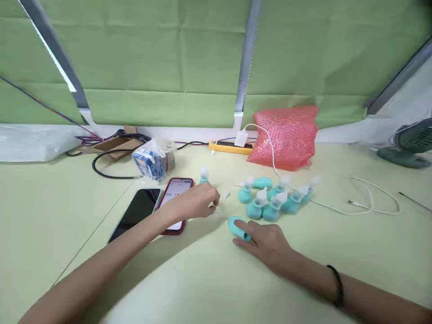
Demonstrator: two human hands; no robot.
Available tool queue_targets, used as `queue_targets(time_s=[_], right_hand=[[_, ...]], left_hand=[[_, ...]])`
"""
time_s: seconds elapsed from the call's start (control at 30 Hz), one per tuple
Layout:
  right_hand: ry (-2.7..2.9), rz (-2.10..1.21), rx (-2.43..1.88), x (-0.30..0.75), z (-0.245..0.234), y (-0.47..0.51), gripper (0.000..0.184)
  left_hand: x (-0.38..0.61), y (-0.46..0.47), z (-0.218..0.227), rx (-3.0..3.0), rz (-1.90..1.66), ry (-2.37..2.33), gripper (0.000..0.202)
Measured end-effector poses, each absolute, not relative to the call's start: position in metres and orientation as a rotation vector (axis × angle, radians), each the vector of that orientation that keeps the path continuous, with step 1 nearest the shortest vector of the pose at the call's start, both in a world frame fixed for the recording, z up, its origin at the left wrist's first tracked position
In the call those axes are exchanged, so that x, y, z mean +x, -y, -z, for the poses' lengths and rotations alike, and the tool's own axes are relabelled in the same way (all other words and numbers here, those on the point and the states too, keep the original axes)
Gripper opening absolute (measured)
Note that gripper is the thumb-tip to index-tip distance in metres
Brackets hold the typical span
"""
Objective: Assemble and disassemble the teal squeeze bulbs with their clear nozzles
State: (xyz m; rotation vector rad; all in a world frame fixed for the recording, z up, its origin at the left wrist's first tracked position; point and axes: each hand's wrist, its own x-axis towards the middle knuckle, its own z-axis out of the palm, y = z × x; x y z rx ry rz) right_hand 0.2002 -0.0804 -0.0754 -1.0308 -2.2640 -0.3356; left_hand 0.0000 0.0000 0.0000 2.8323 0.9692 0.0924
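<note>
My left hand (197, 201) is curled, its fingertips pinched on a small clear cap (216, 211) at the table surface. My right hand (265, 238) rests on the table with its fingers closed over a teal rubber bulb (236, 226). Just beyond lies a cluster of several teal bulbs with clear tips (270, 202). One more teal piece with a clear tip (204, 175) stands behind my left hand. A loose clear tip (225, 194) lies between the hands and the cluster.
Two phones lie at the left: a dark one (137, 212) and a red-cased one showing a timer (177, 193). Behind are a wrapped blue pack (151, 159), a yellow power strip (231, 146), pink bubble wrap (286, 135), a white cable (364, 200) and a green fan (410, 144).
</note>
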Motion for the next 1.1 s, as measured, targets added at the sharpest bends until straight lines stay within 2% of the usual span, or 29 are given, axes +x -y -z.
queue_targets(time_s=[0.2, 0.3, 0.53, 0.63, 0.7, 0.83, 0.93, 1.1], right_hand=[[1.964, 0.050, -1.184, 0.200, 0.082, 0.069, 0.019], [1.951, -0.043, -1.202, 0.199, 0.081, 0.068, 0.014], [2.036, -0.024, -1.090, 0.198, 0.081, 0.075, 0.010], [2.157, 0.025, -0.959, 0.199, 0.081, 0.079, 0.003], [2.220, 0.014, -0.944, 0.199, 0.080, 0.081, 0.008], [2.358, -0.109, -0.960, 0.199, 0.074, 0.081, 0.027], [2.429, -0.152, -0.891, 0.198, 0.073, 0.081, 0.020], [2.339, -0.173, -0.929, 0.196, 0.075, 0.083, 0.011]], left_hand=[[0.006, 0.002, 0.014, 2.836, -0.013, -0.874, 0.018], [0.006, 0.001, 0.016, 2.823, -0.010, -0.841, 0.018], [0.003, 0.007, 0.012, 2.736, -0.020, -0.781, 0.012], [0.008, 0.021, 0.007, 2.712, 0.001, -0.739, 0.010], [0.014, 0.034, 0.009, 2.698, -0.007, -0.684, 0.011], [0.017, 0.062, 0.030, 2.533, -0.355, -0.633, 0.007], [0.010, 0.077, 0.051, 2.100, -0.748, -0.877, 0.016], [0.005, 0.085, 0.059, 1.776, -0.833, -0.848, 0.015]])
